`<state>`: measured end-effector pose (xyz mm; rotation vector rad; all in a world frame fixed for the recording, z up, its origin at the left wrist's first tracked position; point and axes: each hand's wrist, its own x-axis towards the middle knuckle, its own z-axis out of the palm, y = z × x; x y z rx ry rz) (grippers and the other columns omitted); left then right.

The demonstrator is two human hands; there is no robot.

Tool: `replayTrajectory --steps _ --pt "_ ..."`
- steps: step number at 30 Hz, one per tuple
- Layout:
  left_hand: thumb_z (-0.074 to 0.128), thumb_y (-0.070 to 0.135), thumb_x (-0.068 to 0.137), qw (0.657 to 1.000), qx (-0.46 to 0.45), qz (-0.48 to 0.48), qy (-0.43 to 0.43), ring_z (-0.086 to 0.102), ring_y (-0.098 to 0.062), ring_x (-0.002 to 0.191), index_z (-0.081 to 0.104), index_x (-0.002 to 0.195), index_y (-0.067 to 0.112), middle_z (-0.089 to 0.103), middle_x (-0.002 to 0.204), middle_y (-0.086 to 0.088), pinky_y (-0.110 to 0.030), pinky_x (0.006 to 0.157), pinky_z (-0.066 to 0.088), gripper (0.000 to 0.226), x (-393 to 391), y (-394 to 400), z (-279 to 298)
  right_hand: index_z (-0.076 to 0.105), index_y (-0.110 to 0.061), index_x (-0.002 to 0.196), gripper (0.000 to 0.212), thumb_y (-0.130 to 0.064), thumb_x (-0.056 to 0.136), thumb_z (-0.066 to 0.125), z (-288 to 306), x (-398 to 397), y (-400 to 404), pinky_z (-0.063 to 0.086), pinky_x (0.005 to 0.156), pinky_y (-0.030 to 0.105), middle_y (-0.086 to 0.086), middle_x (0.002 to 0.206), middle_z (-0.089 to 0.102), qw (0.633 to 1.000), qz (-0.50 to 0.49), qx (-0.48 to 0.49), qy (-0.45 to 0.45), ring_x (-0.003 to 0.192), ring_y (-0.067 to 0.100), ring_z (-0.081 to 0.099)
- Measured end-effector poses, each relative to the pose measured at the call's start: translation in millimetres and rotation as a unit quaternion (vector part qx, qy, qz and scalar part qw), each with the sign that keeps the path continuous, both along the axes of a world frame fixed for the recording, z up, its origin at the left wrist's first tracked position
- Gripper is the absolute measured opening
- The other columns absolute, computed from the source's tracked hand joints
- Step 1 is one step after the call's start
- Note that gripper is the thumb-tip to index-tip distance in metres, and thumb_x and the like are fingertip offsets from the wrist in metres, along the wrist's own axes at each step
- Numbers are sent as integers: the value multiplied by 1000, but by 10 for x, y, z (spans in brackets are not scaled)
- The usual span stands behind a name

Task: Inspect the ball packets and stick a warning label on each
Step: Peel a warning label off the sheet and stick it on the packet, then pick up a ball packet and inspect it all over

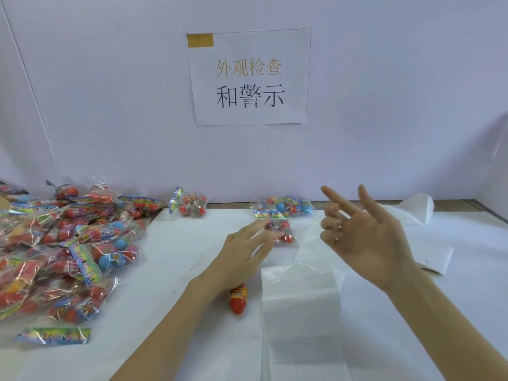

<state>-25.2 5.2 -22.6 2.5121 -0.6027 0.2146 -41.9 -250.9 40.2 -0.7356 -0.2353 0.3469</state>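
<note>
the left hand point(244, 251) reaches forward, palm down, fingers straight, its fingertips at a ball packet point(280, 232) lying mid-bench; whether they touch it cannot be told. the right hand point(365, 237) is raised above the bench point(176, 270), palm turned inward, index finger and thumb extended, the other fingers loosely curled, holding nothing. a strip of translucent label backing point(299, 306) runs along the bench between the two forearms. a red tube point(238, 299) lies beside the left wrist. a large heap of ball packets point(68, 243) fills the left side. two more packets, one point(189, 206) and another point(286, 207), sit near the back wall. a printed sign point(248, 77) hangs on the wall.
</note>
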Motion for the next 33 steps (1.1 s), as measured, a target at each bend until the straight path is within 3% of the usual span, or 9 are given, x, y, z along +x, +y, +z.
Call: replayTrajectory --steps 3,7,14,18,21,23,26,30,33 --pt "45 37 111 999 26 1 19 33 -5 147 46 146 48 39 160 17 -29 116 17 37 38 33 -52 78 -11 118 44 -45 95 63 -34 -2 59 43 67 26 1 85 60 998 -12 -61 4 68 16 52" --pt "71 36 95 999 -16 36 -18 46 -9 111 29 152 50 50 130 18 -31 104 32 72 101 68 -126 78 -11 112 39 -42 93 65 -89 -10 125 46 61 26 2 83 60 992 -12 -125 -1 65 16 54" --pt "76 26 93 998 -22 48 -35 51 -8 98 55 145 37 48 110 15 -21 91 46 57 116 83 -134 80 -12 111 34 -36 101 59 -220 -10 188 47 74 27 2 84 66 963 -21 -267 -15 69 16 60" --pt "80 16 88 994 -75 26 -74 59 -9 88 68 133 26 55 101 17 -24 85 51 48 24 42 -53 76 -18 116 19 -24 104 62 -368 15 241 47 66 20 1 95 78 888 -148 -433 -34 75 12 74" --pt "78 3 86 988 -122 11 -89 62 -13 90 71 130 17 60 98 8 -34 92 55 47 -46 -11 22 66 -19 130 34 -36 101 66 -469 36 284 57 90 35 -2 103 78 814 -186 -545 -76 94 13 75" --pt "77 -2 86 985 -141 -8 -103 63 -13 94 70 132 16 61 101 6 -34 97 55 51 -98 -43 95 65 -18 131 46 -49 97 66 -474 28 316 55 102 41 -3 104 80 837 -124 -528 -71 106 18 73" --pt "80 6 87 983 -122 -88 -106 64 -11 101 67 137 19 61 111 8 -28 97 53 53 -185 -72 174 76 -15 114 40 -49 98 64 -450 -5 369 57 84 29 3 102 81 895 -75 -434 -68 99 20 76" --pt "76 14 94 976 -108 -75 -172 57 -7 88 67 138 26 58 106 7 -18 80 48 46 -242 -131 201 78 -16 106 27 -39 95 72 -402 8 327 56 87 42 7 98 81 894 -166 -401 -112 99 32 75" --pt "71 14 98 955 -171 -3 -243 55 -7 88 64 139 29 52 105 7 -15 80 46 44 -245 -147 241 79 -19 101 18 -34 92 77 -318 11 286 55 75 25 0 90 80 887 -225 -375 -149 88 21 76"
